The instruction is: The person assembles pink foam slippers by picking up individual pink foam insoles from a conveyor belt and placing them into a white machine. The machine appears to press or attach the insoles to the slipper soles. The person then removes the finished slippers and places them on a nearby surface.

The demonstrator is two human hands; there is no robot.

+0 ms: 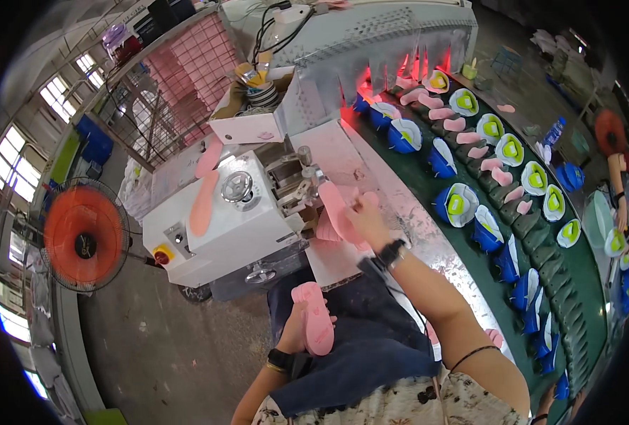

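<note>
My left hand (pixel 293 330) is closed around pink insoles (pixel 317 327), apparently a small stack, held upright over my lap. My right hand (pixel 368 221) grips the lower part of another pink insole (pixel 338 210). The far end of that insole is beside the metal rollers (pixel 302 185) of a white machine (pixel 222 234) with a handwheel (pixel 237 188). More pink pieces lie below the right hand, partly covered by it. Two long pink insoles, one near (pixel 203 203) and one farther back (pixel 209 157), rest on and behind the machine top.
On the right runs a green conveyor (pixel 428 205) with several blue and white shoe uppers (pixel 404 135) and pink insoles. Red light glows at its far end. A box of brushes (pixel 247 127) stands behind the machine. An orange fan (pixel 84 237) is at left; another person's arm (pixel 619 190) shows at right.
</note>
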